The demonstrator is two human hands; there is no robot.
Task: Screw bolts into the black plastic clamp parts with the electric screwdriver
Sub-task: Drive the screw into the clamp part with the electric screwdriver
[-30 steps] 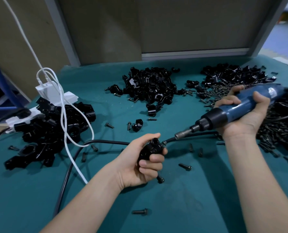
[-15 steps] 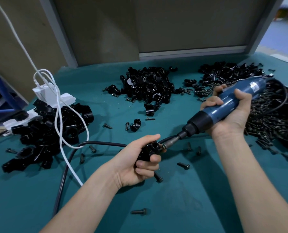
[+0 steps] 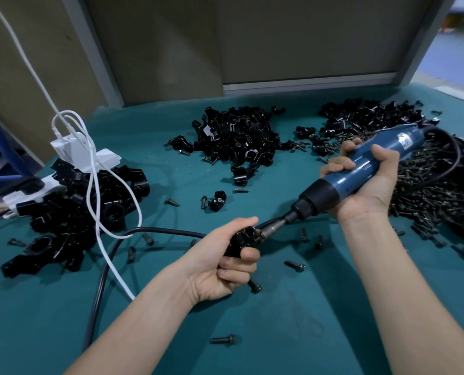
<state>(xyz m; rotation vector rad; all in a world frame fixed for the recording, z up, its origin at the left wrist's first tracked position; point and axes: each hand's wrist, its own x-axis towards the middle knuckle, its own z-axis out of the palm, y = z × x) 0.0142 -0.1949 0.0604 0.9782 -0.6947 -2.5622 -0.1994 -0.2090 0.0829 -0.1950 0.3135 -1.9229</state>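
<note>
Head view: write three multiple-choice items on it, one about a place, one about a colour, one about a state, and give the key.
1. Where is the clamp part being worked on?
A. in the right hand
B. in the left hand
C. lying loose, unheld

2. What colour is the body of the electric screwdriver?
A. red
B. yellow
C. blue

3. What is the right hand doing?
A. gripping the electric screwdriver
B. lying flat and open
C. hanging idle

Key:
1. B, the left hand's fingers curl round the part.
2. C, the body is blue behind a black nose.
3. A, fingers and thumb wrap the body.
</note>
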